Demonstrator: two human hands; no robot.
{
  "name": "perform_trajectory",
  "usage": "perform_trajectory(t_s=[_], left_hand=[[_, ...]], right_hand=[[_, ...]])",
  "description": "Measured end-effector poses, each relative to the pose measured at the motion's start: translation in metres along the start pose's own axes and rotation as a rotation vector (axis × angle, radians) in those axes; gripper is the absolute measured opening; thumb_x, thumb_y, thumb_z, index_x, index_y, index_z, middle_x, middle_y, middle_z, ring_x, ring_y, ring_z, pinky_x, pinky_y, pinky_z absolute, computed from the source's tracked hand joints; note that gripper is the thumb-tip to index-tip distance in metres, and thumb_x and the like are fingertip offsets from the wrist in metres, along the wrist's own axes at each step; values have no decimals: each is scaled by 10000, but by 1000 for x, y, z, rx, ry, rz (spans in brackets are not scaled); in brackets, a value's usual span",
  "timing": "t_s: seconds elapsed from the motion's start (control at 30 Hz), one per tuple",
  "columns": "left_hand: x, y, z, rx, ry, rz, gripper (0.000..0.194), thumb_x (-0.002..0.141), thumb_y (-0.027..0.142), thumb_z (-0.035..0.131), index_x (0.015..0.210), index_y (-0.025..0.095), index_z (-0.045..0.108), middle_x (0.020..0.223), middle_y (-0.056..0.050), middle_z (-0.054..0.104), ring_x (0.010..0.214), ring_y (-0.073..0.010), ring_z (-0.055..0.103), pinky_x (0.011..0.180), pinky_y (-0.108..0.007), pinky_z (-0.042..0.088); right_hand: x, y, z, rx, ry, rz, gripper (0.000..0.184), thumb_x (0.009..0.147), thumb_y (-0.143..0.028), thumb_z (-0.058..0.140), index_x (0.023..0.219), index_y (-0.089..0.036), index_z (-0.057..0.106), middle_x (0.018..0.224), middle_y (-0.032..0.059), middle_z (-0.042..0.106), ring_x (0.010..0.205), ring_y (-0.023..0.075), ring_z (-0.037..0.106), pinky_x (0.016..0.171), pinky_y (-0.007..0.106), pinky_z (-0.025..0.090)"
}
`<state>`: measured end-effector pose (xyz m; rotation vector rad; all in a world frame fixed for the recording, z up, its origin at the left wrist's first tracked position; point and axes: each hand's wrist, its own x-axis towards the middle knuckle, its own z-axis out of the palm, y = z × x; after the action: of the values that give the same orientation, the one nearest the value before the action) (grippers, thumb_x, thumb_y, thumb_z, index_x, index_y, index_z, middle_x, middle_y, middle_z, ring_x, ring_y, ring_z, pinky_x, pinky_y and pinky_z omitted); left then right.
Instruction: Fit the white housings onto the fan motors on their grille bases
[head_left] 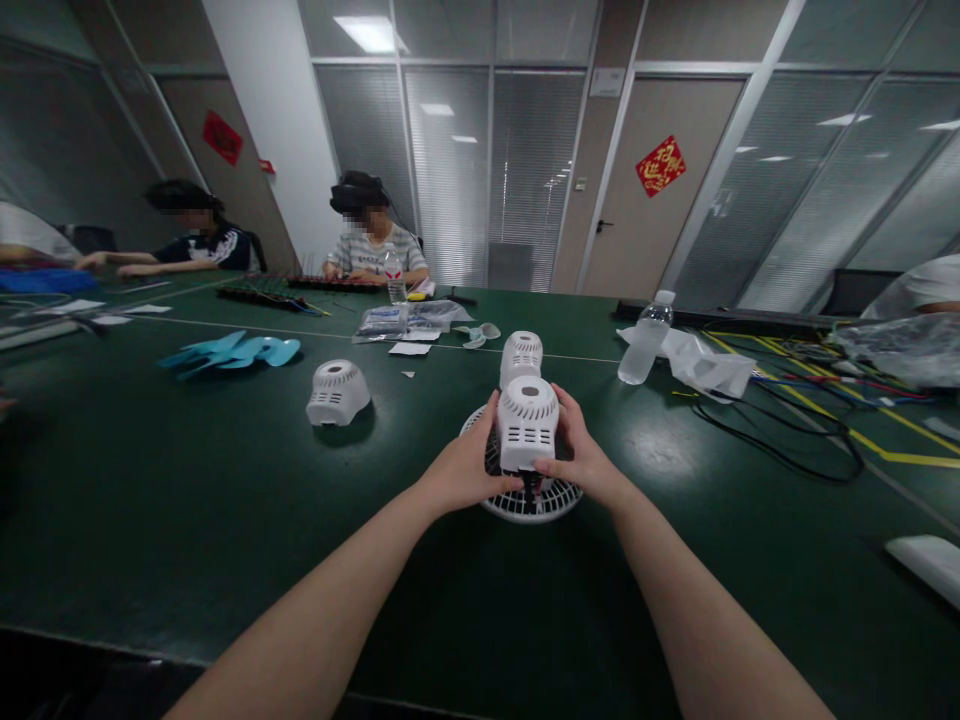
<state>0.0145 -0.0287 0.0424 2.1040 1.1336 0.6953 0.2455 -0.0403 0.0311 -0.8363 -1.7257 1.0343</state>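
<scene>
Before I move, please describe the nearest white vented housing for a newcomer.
On the green table, find the round white grille. Over it is the vented housing. Unlike the left lookalike and rear lookalike, it is between the left hand and right hand.

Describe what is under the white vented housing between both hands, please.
Under the white vented housing, a black part and a round white fan grille show; the left hand, right hand and housing cover the rest.

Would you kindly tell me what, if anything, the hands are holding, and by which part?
The left hand and right hand hold a white vented housing by its opposite sides, over the round white grille.
</scene>
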Motion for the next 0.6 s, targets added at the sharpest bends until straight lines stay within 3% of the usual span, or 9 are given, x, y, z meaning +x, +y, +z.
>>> perform_trajectory(t_s=[0.6], left_hand=[[0,-1,-2,-63,-14,4,1324,631,378,858,1599,316,-44,1653,-161,252,1453,-452,365,1146,-669,327]], right_hand=[[-2,0,-10,-114,-33,60,1143,708,-360,873,1573,-405,128,1633,84,321,1510,356,309,1226,653,209]])
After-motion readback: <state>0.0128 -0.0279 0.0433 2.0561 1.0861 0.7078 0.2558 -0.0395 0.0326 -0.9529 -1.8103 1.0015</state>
